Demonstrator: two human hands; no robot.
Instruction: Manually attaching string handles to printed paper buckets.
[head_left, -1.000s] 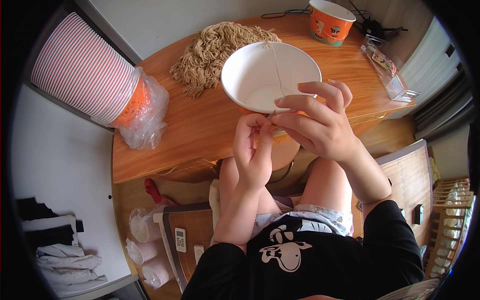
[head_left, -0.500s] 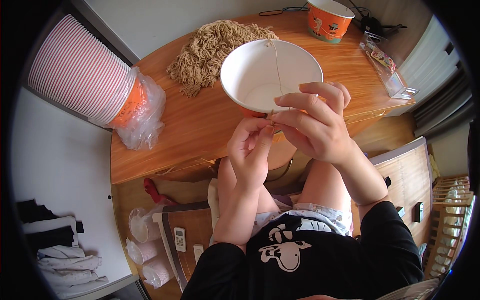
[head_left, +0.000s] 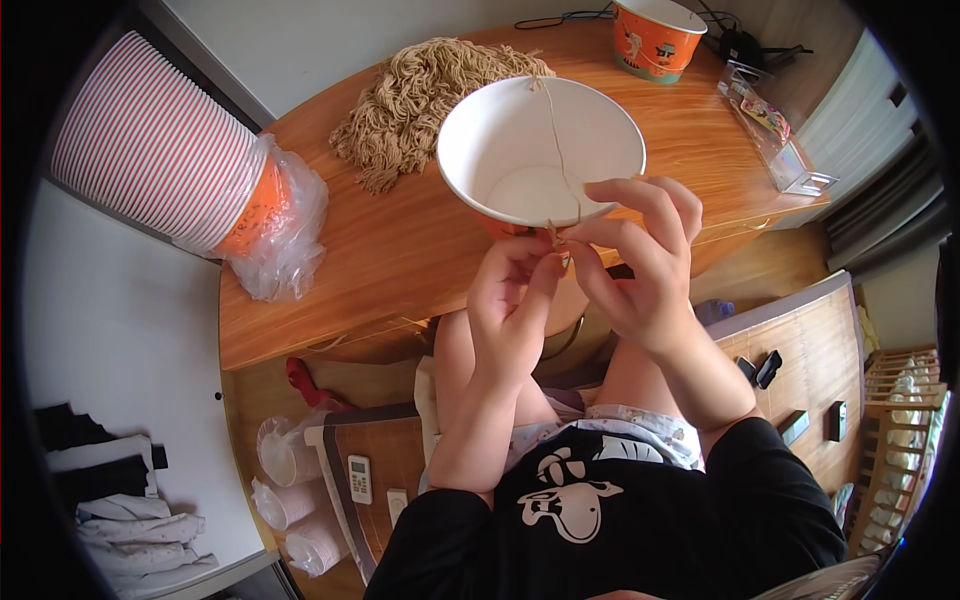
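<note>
A white paper bowl [head_left: 520,150] with an orange outside sits at the near edge of the round wooden table [head_left: 380,260]. A thin tan string [head_left: 556,140] runs from the bowl's far rim across its inside to my fingers. My left hand [head_left: 515,300] and my right hand [head_left: 640,250] meet at the bowl's near rim, both pinching the string's end between fingertips. A heap of tan strings [head_left: 420,100] lies on the table behind the bowl, to its left.
A long stack of striped paper bowls [head_left: 165,165] in a clear plastic bag lies on the table's left. Another orange bowl [head_left: 657,38] stands at the back, a clear plastic holder [head_left: 770,135] at the right. Plastic cups [head_left: 285,480] and a remote [head_left: 360,478] lie on the floor.
Both hands stay pinched together at the bowl's near rim. The string now stretches taut across the bowl's inside.
</note>
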